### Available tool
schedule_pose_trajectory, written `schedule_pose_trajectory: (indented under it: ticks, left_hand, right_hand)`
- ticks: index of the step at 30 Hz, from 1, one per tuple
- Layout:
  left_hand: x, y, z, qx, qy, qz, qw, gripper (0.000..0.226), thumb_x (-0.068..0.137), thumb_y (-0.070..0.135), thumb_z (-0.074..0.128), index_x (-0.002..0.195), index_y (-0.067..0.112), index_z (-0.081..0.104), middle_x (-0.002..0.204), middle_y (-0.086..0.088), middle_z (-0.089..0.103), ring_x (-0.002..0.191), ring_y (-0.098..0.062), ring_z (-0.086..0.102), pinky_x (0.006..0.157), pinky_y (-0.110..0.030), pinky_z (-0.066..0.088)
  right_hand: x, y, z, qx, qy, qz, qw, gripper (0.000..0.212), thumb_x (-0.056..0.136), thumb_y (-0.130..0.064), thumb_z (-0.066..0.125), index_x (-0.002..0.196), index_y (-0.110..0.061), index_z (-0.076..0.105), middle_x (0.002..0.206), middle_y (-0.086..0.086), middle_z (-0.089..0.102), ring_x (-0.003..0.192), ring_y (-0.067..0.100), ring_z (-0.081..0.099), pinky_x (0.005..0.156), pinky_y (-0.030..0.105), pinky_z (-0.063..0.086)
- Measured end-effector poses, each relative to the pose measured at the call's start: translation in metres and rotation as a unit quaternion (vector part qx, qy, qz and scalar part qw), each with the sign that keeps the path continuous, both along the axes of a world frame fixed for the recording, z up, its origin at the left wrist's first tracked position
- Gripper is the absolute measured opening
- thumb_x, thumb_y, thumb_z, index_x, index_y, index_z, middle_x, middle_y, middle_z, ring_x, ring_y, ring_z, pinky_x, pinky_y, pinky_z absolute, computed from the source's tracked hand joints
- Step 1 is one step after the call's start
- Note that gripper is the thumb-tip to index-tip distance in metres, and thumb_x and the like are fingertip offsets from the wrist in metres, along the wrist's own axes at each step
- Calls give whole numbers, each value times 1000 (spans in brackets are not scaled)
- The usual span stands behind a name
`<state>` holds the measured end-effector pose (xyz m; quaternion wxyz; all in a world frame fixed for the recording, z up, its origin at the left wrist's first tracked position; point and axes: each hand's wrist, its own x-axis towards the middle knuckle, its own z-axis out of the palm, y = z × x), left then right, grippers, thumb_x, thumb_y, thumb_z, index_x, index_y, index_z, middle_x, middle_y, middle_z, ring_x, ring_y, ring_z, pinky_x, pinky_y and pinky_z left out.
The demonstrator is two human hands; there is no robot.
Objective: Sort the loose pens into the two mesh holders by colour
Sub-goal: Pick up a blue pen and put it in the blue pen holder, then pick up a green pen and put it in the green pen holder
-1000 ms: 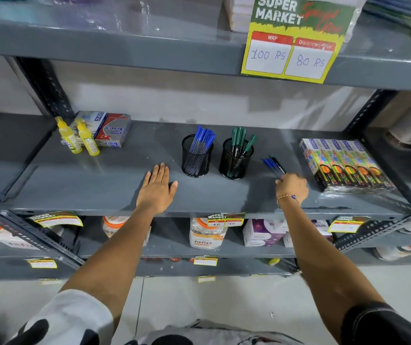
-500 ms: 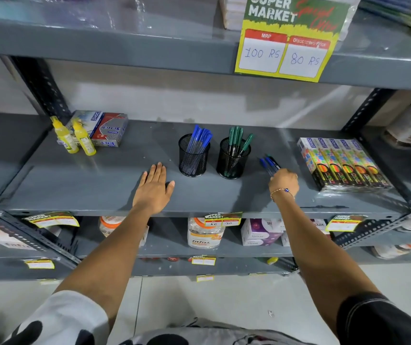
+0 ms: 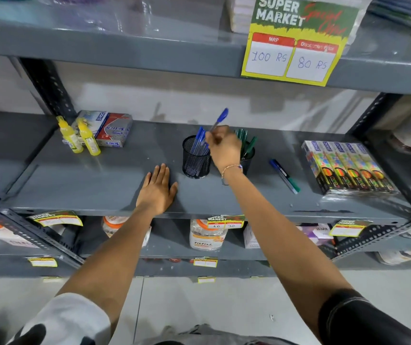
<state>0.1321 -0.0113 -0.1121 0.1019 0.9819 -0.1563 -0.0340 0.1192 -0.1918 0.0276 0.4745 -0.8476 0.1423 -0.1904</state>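
Two black mesh holders stand mid-shelf. The left holder point(image 3: 196, 161) has several blue pens in it. The right holder point(image 3: 247, 158) has several green pens and is partly hidden behind my right hand point(image 3: 224, 148). That hand is shut on a blue pen point(image 3: 220, 118), held tilted with its cap up, above and between the holders. My left hand point(image 3: 157, 189) lies flat and open on the grey shelf point(image 3: 100, 180), just left of the blue holder. Two loose pens point(image 3: 285, 176), one blue-capped and one green-capped, lie on the shelf right of the holders.
Two yellow bottles point(image 3: 78, 136) and a boxed pack point(image 3: 110, 128) sit at the shelf's left. A row of colourful boxes point(image 3: 346, 168) lies at the right. A price sign point(image 3: 299, 38) hangs from the shelf above. Jars and boxes fill the shelf below.
My right hand has lifted a blue pen from the loose pile at the right and carried it left, above the holders. My left hand stays flat on the shelf.
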Motion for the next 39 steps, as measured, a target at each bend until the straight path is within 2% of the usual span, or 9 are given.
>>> schedule_pose_trajectory:
  ticks: [7, 11, 15, 18, 20, 25, 28, 36, 39]
  left_hand:
    - [1, 1, -1, 5, -5, -1, 1000, 65, 100, 44, 19, 152, 6, 5, 162, -8, 2, 150, -22, -1, 122, -39, -1]
    - [0, -1, 1, 9, -7, -3, 1000, 65, 100, 43, 18, 151, 5, 5, 162, -9, 2, 150, -22, -1, 122, -39, 0]
    - [0, -1, 0, 18, 7, -1, 1000, 64, 100, 42, 16, 151, 6, 1, 162, -8, -2, 149, -21, -4, 122, -38, -3]
    - [-1, -1, 1, 19, 8, -1, 1000, 64, 100, 41, 15, 151, 6, 0, 162, -9, -2, 149, -21, -4, 122, -38, -4]
    - [-1, -2, 1, 17, 8, 0, 1000, 63, 101, 41, 16, 151, 5, 1, 162, -9, -2, 150, -22, -3, 122, -39, -4]
    - [0, -2, 0, 20, 9, 0, 1000, 64, 101, 41, 16, 151, 5, 3, 162, -10, -1, 150, -22, -2, 122, -39, -3]
    - [0, -1, -1, 23, 9, -1, 1000, 64, 100, 42, 15, 151, 6, 2, 162, -9, -1, 150, -22, -3, 122, -39, -3]
    - [-1, -1, 1, 17, 2, -1, 1000, 63, 100, 42, 15, 151, 7, 2, 162, -9, 0, 150, -21, -2, 122, -39, -3]
    - [-1, -1, 1, 20, -1, -2, 1000, 63, 100, 43, 15, 151, 7, 3, 162, -8, 0, 150, -21, -2, 122, -38, -3]
  right_hand:
    - [10, 1, -21, -19, 96, -3, 995, 34, 86, -29, 67, 110, -5, 65, 102, 12, 74, 96, 24, 69, 81, 24, 49]
    - [-4, -16, -15, -51, 33, -58, 996, 24, 89, -25, 63, 99, -6, 72, 95, 14, 76, 89, 26, 71, 77, 23, 49]
    - [-33, -63, -14, -53, -18, -171, 984, 24, 90, -24, 61, 96, -4, 73, 92, 16, 76, 80, 22, 68, 57, 7, 38]
    - [-50, -116, -36, -51, 51, -243, 967, 24, 92, -21, 58, 97, -3, 72, 97, 22, 74, 91, 33, 69, 78, 27, 50]
    - [-59, -140, -54, -72, 143, -247, 956, 24, 91, -16, 56, 97, 2, 71, 99, 28, 71, 95, 40, 66, 80, 36, 53]
    - [-63, -158, -75, -154, 225, -213, 938, 23, 88, -7, 52, 98, 0, 72, 106, 25, 68, 99, 41, 63, 78, 41, 55]
    - [-56, -162, -79, -195, 261, -200, 924, 24, 89, -15, 55, 103, 0, 69, 112, 25, 64, 105, 40, 60, 83, 45, 54]
    - [-50, -165, -80, -198, 295, -220, 909, 36, 91, -20, 58, 117, 6, 57, 128, 25, 49, 118, 39, 49, 93, 47, 49]
    - [-48, -163, -81, -205, 299, -203, 909, 33, 90, -18, 60, 113, 5, 61, 122, 24, 58, 113, 40, 56, 89, 46, 51]
